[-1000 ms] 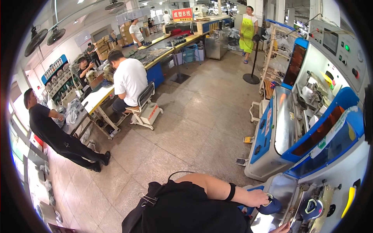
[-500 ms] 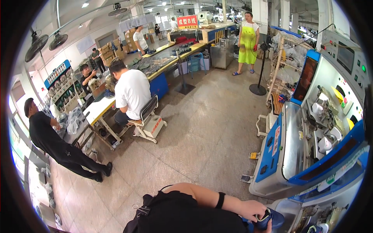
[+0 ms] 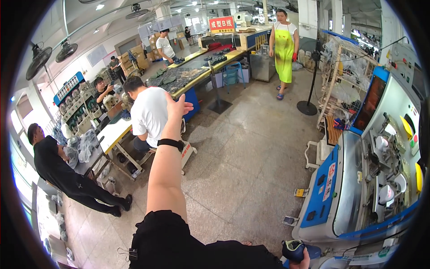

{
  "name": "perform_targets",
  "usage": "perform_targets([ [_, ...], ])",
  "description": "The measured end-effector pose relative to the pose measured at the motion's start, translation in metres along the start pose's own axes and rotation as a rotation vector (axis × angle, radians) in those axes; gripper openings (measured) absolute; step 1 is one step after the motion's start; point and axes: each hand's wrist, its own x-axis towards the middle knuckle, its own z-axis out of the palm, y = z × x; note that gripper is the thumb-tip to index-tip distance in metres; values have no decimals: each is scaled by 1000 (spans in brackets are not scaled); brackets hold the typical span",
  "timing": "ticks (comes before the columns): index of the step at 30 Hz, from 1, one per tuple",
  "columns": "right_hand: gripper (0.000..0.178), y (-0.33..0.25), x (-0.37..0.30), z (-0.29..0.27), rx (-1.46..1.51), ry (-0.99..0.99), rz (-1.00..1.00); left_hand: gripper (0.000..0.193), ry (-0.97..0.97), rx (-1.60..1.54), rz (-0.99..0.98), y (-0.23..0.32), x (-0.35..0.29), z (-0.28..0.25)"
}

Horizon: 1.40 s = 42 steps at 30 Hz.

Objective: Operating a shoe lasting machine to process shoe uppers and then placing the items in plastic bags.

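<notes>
A dark blue shoe (image 3: 292, 254) with a pale-lined opening is at the lower right of the frame, close to the bottom edge. The right hand (image 3: 305, 261) grips it; only part of that hand shows, its digits against the shoe's side. The left hand (image 3: 179, 107) is open and empty, fingers spread, reaching out near the centre of the frame above a black wristband (image 3: 171, 143).

Just beyond the shoe, filling the right side, is a machine with a blue panel (image 3: 323, 186), a curved metal cover (image 3: 349, 181) and white rounded forms (image 3: 386, 194) inside. A yellow pedal (image 3: 300, 193) sits on the floor (image 3: 233, 166) at its left.

Left of centre, a seated person in a white shirt (image 3: 150, 110) faces a worktable. In the upper middle, a long table (image 3: 190, 85) bears dark pieces; to its right stands a person in a yellow-green apron (image 3: 283, 51). At the far left, a person in black (image 3: 56, 159) leans back.
</notes>
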Motion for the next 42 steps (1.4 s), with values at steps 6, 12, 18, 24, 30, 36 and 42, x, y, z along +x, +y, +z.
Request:
perform_targets([
  [6,37,6,15,47,-61,-125,-36,62,-510,272,29,-100,-83,56],
  [12,36,-5,-4,101,-75,3,-88,56,-1250,99,-334,-189,-301,110],
  [18,39,-10,-26,115,-96,-168,-107,60,-1569,-223,-934,-150,-399,121],
  [24,38,-10,-43,105,-138,-343,-96,62,-1682,-363,-1023,-125,-405,104],
  [30,36,-9,-61,105,-297,-284,-167,52,-1626,-498,-1101,-109,-426,87],
  [36,34,-6,-73,110,-356,-206,-246,57,-1730,-378,-958,-106,-428,81],
  [42,34,-9,-78,103,-420,-156,-276,59,-1728,-331,-876,-107,-438,85],
])
